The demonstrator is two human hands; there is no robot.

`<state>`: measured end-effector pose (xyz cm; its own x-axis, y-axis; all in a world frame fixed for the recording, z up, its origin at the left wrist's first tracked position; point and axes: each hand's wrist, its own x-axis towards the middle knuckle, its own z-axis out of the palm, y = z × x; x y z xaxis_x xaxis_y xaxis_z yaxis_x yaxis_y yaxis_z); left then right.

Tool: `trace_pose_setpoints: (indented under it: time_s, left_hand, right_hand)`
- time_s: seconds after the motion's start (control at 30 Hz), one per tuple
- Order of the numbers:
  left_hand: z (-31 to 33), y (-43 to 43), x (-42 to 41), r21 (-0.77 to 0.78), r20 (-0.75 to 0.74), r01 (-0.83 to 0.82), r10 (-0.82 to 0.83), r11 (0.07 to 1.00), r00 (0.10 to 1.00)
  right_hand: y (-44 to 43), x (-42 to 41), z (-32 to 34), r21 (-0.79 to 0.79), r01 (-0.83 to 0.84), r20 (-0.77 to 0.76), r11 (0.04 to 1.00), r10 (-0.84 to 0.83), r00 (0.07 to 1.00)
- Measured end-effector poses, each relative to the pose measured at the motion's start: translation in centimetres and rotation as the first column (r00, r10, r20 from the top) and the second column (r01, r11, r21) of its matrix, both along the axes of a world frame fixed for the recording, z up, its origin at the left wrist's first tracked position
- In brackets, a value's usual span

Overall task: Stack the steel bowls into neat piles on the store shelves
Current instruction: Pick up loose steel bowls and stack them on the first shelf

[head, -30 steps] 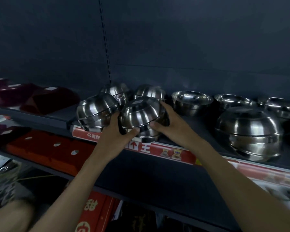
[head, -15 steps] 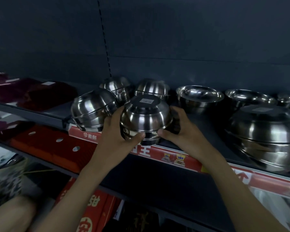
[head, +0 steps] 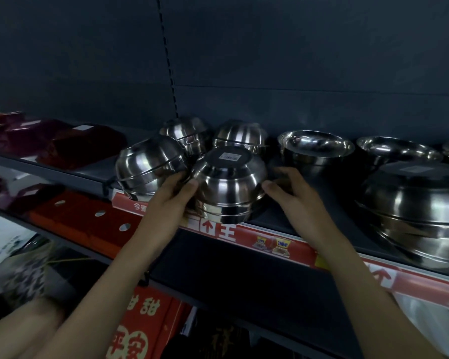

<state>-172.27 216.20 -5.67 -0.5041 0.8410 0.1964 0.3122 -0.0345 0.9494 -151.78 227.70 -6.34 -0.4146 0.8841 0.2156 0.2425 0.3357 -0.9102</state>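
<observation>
A small pile of upside-down steel bowls [head: 228,187] sat at the front edge of the shelf [head: 322,229]. The top bowl had a white barcode sticker [head: 229,157] on its flat bottom. The left hand [head: 166,211] was pressed against the left side of the pile, with its thumb on the shiny steel and its fingers curled around behind. The right hand [head: 296,206] was at the right side of the pile. Its thumb tip touched the lower rim, and its other fingers were spread loose and not closed on the pile.

Just to the left, touching the left hand's fingers, was another pile of upside-down bowls [head: 151,169], and it leaned a bit. Two more upside-down piles [head: 184,133] stood behind, near the dark back wall [head: 296,60]. To the right stood two open bowls facing up [head: 316,149]. At the far right was a big upside-down bowl pile [head: 415,213].

A red price strip [head: 270,242] ran along the front of the shelf. Dark red boxes [head: 62,146] lay on the shelf to the left. Lower down was a red box with round holes [head: 88,218].
</observation>
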Motion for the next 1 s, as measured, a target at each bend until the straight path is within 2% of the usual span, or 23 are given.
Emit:
trace_pose_setpoints:
  time_s: [0.07, 0.23, 0.37, 0.5, 0.67, 0.77, 0.87, 1.0]
  left_hand:
    - [0.3, 0.3, -0.1, -0.014, 0.03, -0.011, 0.011, 1.0, 0.999]
    - [0.6, 0.5, 0.1, -0.028, -0.051, 0.017, -0.019, 0.999, 0.999]
    - [0.8, 0.5, 0.3, -0.019, -0.063, 0.02, -0.021, 1.0, 0.998]
    - [1.4, 0.3, 0.6, -0.002, -0.091, 0.028, -0.028, 1.0, 0.995]
    - [3.6, -0.4, 1.8, 0.107, -0.192, 0.062, -0.041, 0.992, 0.98]
    - [4.4, -0.6, 2.9, 0.145, -0.252, 0.089, -0.05, 0.985, 0.967]
    - [4.5, -0.8, 4.2, 0.174, -0.308, 0.102, -0.044, 0.979, 0.95]
    - [3.7, -0.7, 6.2, 0.199, -0.33, 0.165, -0.093, 0.966, 0.939]
  right_hand:
    - [0.0, -0.1, -0.1, 0.015, 0.018, 0.028, 1.0, -0.018, 0.999]
    - [0.1, -0.2, 0.0, 0.055, 0.026, 0.083, 0.998, -0.03, 0.996]
    - [0.0, -0.2, 0.1, 0.061, 0.021, 0.069, 0.998, -0.026, 0.997]
    - [-0.1, -0.3, 0.3, 0.07, 0.01, 0.023, 0.997, -0.012, 1.0]
    - [-0.2, 0.1, 1.0, 0.005, 0.024, -0.187, 1.0, -0.023, 0.982]
    - [-1.4, 1.0, 2.2, -0.007, 0.055, -0.263, 0.998, -0.055, 0.963]
    - [-3.1, 2.7, 3.4, 0.017, 0.101, -0.282, 0.995, -0.092, 0.955]
    - [-4.9, 5.5, 3.6, 0.069, 0.216, -0.226, 0.974, -0.196, 0.954]
